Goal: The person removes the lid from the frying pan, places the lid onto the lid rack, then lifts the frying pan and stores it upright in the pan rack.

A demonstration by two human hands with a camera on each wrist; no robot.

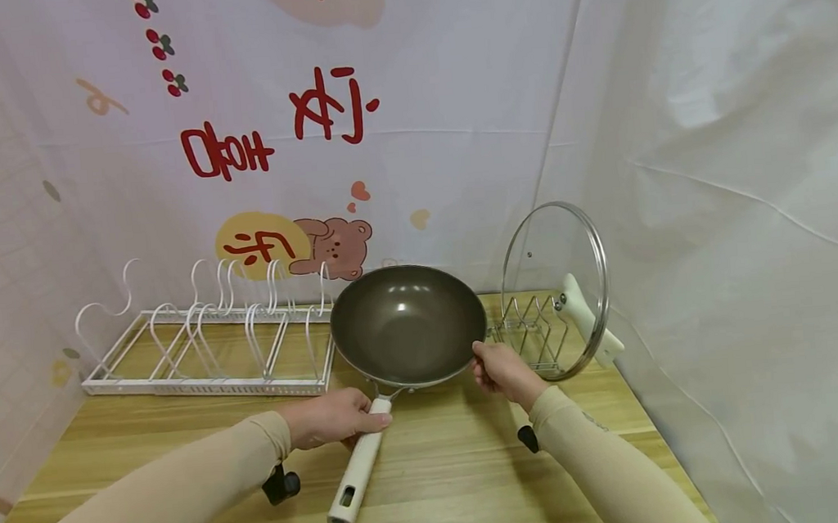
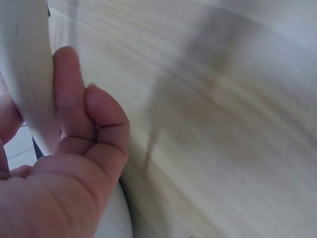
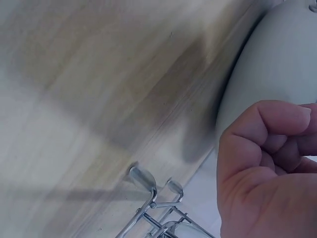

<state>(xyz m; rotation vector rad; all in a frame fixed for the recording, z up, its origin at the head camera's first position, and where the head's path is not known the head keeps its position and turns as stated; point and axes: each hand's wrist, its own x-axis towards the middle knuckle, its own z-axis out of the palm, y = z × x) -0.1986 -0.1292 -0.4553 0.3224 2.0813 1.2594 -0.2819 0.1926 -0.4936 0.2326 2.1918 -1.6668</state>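
Observation:
A dark-lined wok (image 1: 405, 324) stands tilted at mid-table, its inside facing me and its cream handle (image 1: 360, 475) angled down toward the front. My left hand (image 1: 333, 418) grips that handle close to the wok's body. In the left wrist view, curled fingers (image 2: 69, 94) wrap its underside. At the wok's right edge, my right hand (image 1: 507, 372) pinches the rim, thumb on top. The right wrist view shows those fingers (image 3: 240, 153) bent beside the wok's pale outer wall (image 3: 277, 64); the fingertips' hold is partly out of frame.
On the left lies a white rack (image 1: 237, 384) with several upright hoops, close to the wok. A small metal wire rack (image 1: 545, 364) stands at the right, holding a glass lid (image 1: 602, 280) upright with a cream knob handle (image 1: 581, 310). Fabric curtains (image 1: 457, 184) enclose the wooden table (image 1: 450, 472).

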